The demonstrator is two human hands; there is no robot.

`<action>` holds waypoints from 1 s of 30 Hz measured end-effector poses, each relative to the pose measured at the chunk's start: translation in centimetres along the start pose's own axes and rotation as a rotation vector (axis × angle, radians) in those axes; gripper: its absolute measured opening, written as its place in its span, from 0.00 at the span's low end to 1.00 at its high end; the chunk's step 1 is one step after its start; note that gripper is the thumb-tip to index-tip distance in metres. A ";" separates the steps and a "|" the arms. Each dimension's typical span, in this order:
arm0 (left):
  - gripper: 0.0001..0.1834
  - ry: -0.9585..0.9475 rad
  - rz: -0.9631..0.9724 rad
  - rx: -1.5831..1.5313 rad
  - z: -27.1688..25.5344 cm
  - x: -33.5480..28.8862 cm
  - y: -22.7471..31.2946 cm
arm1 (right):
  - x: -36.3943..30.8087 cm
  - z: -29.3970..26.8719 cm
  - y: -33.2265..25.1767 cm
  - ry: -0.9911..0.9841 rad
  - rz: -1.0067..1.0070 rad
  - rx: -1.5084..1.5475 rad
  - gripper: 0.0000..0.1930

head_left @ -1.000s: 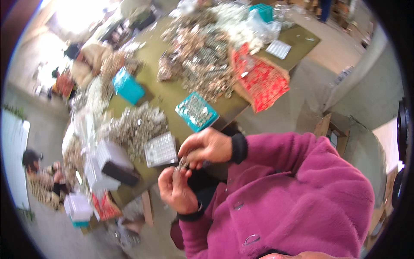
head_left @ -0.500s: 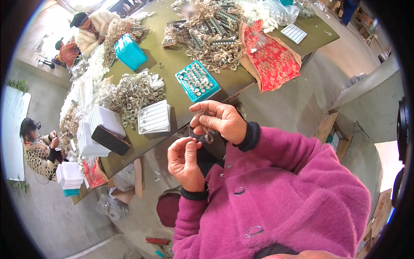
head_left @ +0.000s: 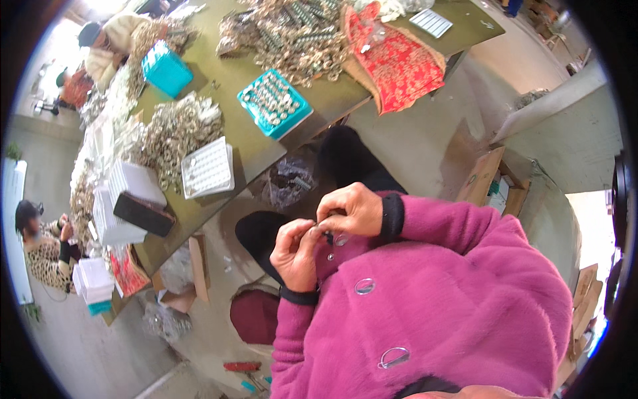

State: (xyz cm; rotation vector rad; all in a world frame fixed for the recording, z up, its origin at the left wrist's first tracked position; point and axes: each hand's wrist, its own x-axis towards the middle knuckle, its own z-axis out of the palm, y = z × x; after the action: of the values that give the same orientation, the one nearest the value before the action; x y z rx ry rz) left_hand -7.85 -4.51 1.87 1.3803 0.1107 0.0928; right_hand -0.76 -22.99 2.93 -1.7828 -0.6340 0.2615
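The left hand (head_left: 297,254) and right hand (head_left: 357,209) pinch a small piece (head_left: 318,227) between their touching fingertips; the fingers hide most of it; it sits before the fuzzy pink coat (head_left: 452,292); a blue-green tray (head_left: 293,126) sits on the table (head_left: 238,147), well apart.

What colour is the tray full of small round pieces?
The tray is turquoise; it shows best in the head view.

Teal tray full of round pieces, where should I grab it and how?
Probably grip the teal tray by two opposite outer walls, coming from the table's near edge and keeping it level: it sits flat close to that edge, its near sides are exposed, and small round pieces cover its top.
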 end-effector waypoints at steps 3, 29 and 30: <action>0.10 -0.016 -0.056 -0.099 -0.2 -0.5 -1.3 | -0.7 0.1 0.6 -0.037 0.062 0.016 0.06; 0.07 -0.204 0.191 0.165 -1.4 1.8 -1.1 | 0.5 0.4 2.7 -0.180 0.021 0.323 0.08; 0.07 -0.207 0.164 0.103 -1.3 2.1 -1.2 | 0.7 0.3 2.8 -0.168 -0.008 0.327 0.08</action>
State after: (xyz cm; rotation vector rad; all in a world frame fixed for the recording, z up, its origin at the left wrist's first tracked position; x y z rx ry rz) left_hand -5.96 -3.24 0.39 1.4920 -0.1733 0.0813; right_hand 0.46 -22.88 0.34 -1.4531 -0.6752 0.4855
